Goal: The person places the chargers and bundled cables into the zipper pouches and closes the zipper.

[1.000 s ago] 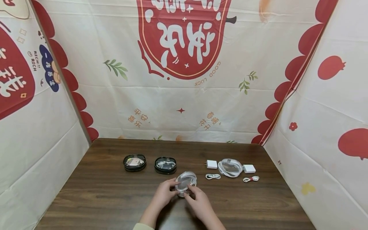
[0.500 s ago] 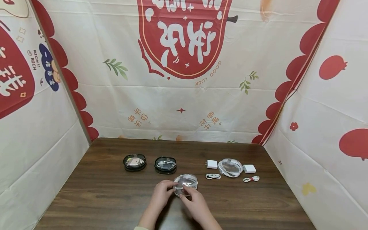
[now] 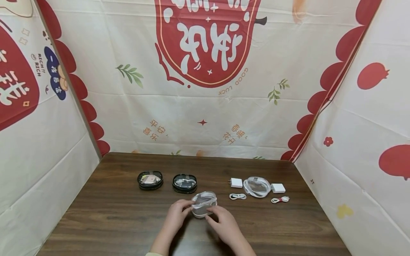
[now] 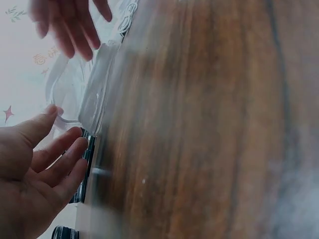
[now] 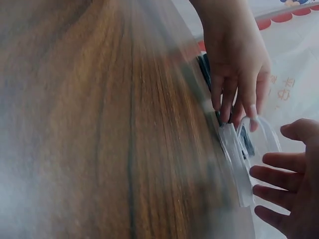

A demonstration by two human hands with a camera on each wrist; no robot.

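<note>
A clear oval zip pouch point(image 3: 204, 205) with white trim stands near the middle of the brown table, its see-through lid raised. From the left, my left hand point(image 3: 175, 215) pinches the lid's edge between thumb and fingers; the left wrist view shows the thumb on the lid point(image 4: 70, 94). On the opposite side is my right hand point(image 3: 225, 224), its fingers spread and nearly straight. The right wrist view has those fingers point(image 5: 274, 177) right beside the pouch wall point(image 5: 234, 164), with nothing gripped.
Two black-trimmed clear pouches, a left one point(image 3: 150, 180) and a nearer one point(image 3: 184, 183), hold small items. To the right lie a flat white-trimmed pouch point(image 3: 257, 187), two white charger blocks point(image 3: 236, 183) and two bundled white cables point(image 3: 237, 196). Printed cloth walls surround the table.
The pouch has shifted slightly left and its lid has come up. My right hand's fingers, earlier on the lid, have drawn back to the right side; my left hand keeps hold.
</note>
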